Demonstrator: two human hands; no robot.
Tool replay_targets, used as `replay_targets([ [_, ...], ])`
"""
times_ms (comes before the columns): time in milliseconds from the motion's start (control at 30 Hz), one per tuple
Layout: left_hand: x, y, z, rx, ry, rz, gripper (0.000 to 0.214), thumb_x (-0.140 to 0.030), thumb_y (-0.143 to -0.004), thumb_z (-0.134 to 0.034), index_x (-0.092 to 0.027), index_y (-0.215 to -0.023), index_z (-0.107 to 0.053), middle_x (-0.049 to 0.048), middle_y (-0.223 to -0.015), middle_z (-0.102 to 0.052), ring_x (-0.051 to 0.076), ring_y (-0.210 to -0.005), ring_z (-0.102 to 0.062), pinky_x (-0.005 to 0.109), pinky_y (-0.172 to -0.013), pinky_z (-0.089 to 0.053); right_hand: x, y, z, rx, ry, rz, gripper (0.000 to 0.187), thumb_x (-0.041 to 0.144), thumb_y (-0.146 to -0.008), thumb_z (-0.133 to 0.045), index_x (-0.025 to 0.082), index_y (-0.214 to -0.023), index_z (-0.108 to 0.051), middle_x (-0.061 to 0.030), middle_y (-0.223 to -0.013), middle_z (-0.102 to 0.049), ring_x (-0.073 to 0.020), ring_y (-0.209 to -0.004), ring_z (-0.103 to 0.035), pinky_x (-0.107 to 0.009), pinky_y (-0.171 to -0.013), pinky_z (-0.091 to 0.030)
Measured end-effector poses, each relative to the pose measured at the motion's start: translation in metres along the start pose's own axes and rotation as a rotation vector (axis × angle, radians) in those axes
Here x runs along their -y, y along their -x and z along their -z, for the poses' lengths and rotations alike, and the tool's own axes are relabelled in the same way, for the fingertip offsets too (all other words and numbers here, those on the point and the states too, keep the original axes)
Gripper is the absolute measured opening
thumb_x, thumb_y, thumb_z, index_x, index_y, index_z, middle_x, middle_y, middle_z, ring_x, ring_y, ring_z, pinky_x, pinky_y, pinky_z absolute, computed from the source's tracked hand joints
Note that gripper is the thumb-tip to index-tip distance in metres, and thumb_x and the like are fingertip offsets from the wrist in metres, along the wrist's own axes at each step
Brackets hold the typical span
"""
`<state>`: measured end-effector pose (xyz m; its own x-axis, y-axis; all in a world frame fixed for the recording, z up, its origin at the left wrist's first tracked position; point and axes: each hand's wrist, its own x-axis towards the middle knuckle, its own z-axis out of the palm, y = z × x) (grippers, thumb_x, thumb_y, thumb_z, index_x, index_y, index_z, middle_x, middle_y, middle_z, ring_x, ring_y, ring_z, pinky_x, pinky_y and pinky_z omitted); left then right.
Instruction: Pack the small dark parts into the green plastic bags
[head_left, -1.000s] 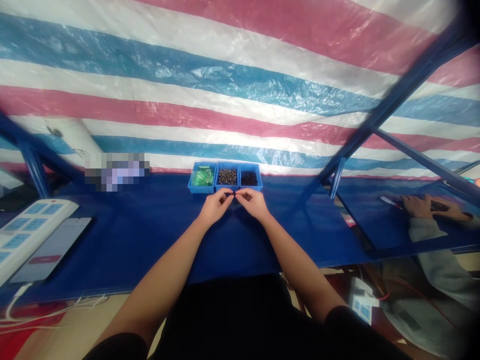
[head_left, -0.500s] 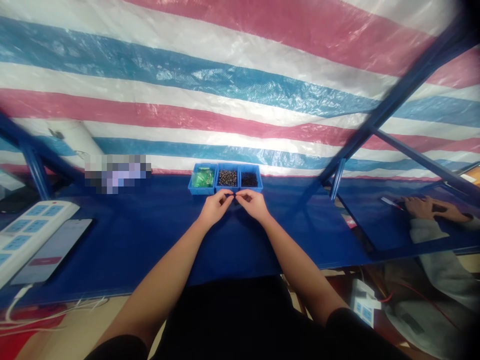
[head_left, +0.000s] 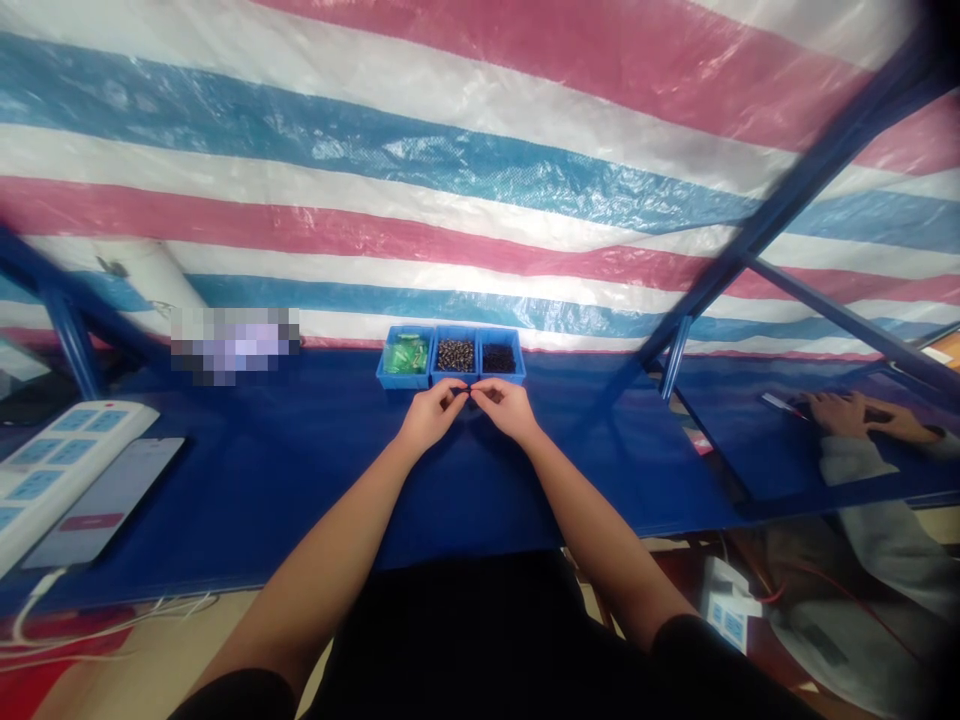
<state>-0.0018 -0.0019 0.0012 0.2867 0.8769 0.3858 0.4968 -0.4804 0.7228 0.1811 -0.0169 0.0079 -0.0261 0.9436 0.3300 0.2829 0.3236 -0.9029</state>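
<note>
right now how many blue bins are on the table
3. They sit side by side at the far edge of the blue-covered table: the left bin holds green pieces, the middle bin small brownish parts, the right bin small dark parts. No others show.

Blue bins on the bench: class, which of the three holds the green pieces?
The leftmost blue bin holds the green pieces, bright and glossy. The middle bin holds small brownish parts, the right bin near-black parts.

Tiny dark part [head_left: 469, 396], too small to make out, pinched between my left grip [head_left: 435, 412] and right grip [head_left: 504, 408], just in front of three joined blue bins [head_left: 501, 378]: green pieces [head_left: 405, 354], speckled brown pieces [head_left: 456, 355], black pieces [head_left: 499, 358].
</note>
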Motion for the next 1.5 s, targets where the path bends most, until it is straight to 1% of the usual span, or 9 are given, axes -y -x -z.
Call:
replay_targets([
  [233, -0.0005, 0.0006, 0.0007, 0.016, 0.002, 0.004, 0.030, -0.047, -0.092, -0.049, -0.022, -0.097, -0.065, -0.0013, -0.075, -0.066, 0.012, -0.061, -0.057, 0.024, -0.063, -0.045, -0.0017, 0.0003, -0.0007, 0.001, 0.007, 0.009, 0.023, 0.037, -0.080, -0.066, 0.021, -0.094, -0.072, -0.0046, -0.089, -0.074, -0.0174, -0.075, -0.068, -0.030, -0.069, -0.056],
  [400, -0.0007, 0.0008, 0.0003, -0.001, 0.008, 0.012, 0.030, -0.047, -0.090, -0.052, -0.023, -0.105, -0.064, -0.0041, -0.063, -0.059, 0.012, -0.057, -0.055, 0.024, -0.062, -0.044, -0.0030, -0.0002, 0.0001, -0.005, -0.010, 0.017, 0.022, 0.037, -0.080, -0.066, 0.020, -0.092, -0.073, -0.0051, -0.088, -0.074, -0.0170, -0.071, -0.068, -0.030, -0.068, -0.056],
  [500, -0.0003, 0.0005, 0.0004, -0.012, 0.004, 0.000, 0.031, -0.047, -0.090, -0.052, -0.022, -0.103, -0.065, -0.0046, -0.060, -0.056, 0.012, -0.054, -0.052, 0.024, -0.061, -0.044, -0.0019, -0.0001, 0.0007, -0.001, -0.013, 0.016, 0.021, 0.036, -0.080, -0.066, 0.020, -0.092, -0.073, -0.0052, -0.088, -0.074, -0.0169, -0.071, -0.068, -0.029, -0.067, -0.056],
  [700, -0.0025, 0.0006, 0.0015, 0.016, 0.013, 0.003, 0.032, -0.047, -0.093, -0.048, -0.022, -0.098, -0.066, -0.0011, -0.078, -0.067, 0.012, -0.063, -0.057, 0.024, -0.064, -0.044, -0.0008, -0.0002, -0.0006, -0.009, -0.017, 0.016, 0.022, 0.036, -0.079, -0.067, 0.019, -0.092, -0.073, -0.0052, -0.087, -0.074, -0.0168, -0.071, -0.068, -0.028, -0.067, -0.055],
  [933, -0.0025, 0.0006, 0.0014, -0.013, 0.014, -0.003, 0.028, -0.044, -0.090, -0.054, -0.023, -0.105, -0.065, -0.0050, -0.061, -0.056, 0.011, -0.056, -0.053, 0.022, -0.062, -0.044, -0.0024, -0.0007, -0.0002, -0.009, -0.025, 0.015, 0.021, 0.035, -0.079, -0.067, 0.019, -0.091, -0.073, -0.0055, -0.087, -0.074, -0.0167, -0.069, -0.068, -0.028, -0.065, -0.055],
  [1033, -0.0005, 0.0000, 0.0008, -0.017, -0.004, -0.001, 0.027, -0.044, -0.091, -0.052, -0.022, -0.100, -0.065, -0.0044, -0.062, -0.057, 0.011, -0.057, -0.053, 0.023, -0.061, -0.043, -0.0019, -0.0001, -0.0005, -0.008, -0.024, 0.011, 0.021, 0.034, -0.079, -0.067, 0.019, -0.092, -0.073, -0.0055, -0.087, -0.074, -0.0169, -0.070, -0.068, -0.029, -0.066, -0.056],
  [1167, -0.0006, -0.0004, 0.0010, -0.002, -0.015, 0.005, 0.030, -0.046, -0.093, -0.049, -0.021, -0.097, -0.065, -0.0018, -0.073, -0.064, 0.012, -0.061, -0.056, 0.023, -0.062, -0.043, -0.0023, -0.0001, -0.0011, 0.001, 0.003, 0.009, 0.022, 0.034, -0.079, -0.067, 0.019, -0.094, -0.073, -0.0049, -0.087, -0.074, -0.0164, -0.071, -0.068, -0.028, -0.067, -0.056],
  [1400, -0.0015, -0.0002, 0.0015, -0.014, -0.002, -0.014, 0.029, -0.045, -0.091, -0.053, -0.022, -0.104, -0.065, -0.0055, -0.059, -0.053, 0.011, -0.054, -0.051, 0.023, -0.060, -0.043, -0.0026, -0.0007, -0.0006, -0.015, -0.004, 0.026, 0.021, 0.034, -0.079, -0.067, 0.019, -0.093, -0.073, -0.0051, -0.088, -0.074, -0.0162, -0.070, -0.069, -0.028, -0.068, -0.057],
  [1500, 0.0002, -0.0003, 0.0014, -0.012, -0.013, -0.008, 0.028, -0.044, -0.092, -0.051, -0.022, -0.101, -0.065, -0.0049, -0.061, -0.056, 0.011, -0.055, -0.052, 0.023, -0.061, -0.042, -0.0007, -0.0002, -0.0003, -0.012, 0.005, 0.031, 0.021, 0.033, -0.079, -0.067, 0.019, -0.094, -0.073, -0.0052, -0.088, -0.074, -0.0164, -0.071, -0.069, -0.029, -0.068, -0.057],
])
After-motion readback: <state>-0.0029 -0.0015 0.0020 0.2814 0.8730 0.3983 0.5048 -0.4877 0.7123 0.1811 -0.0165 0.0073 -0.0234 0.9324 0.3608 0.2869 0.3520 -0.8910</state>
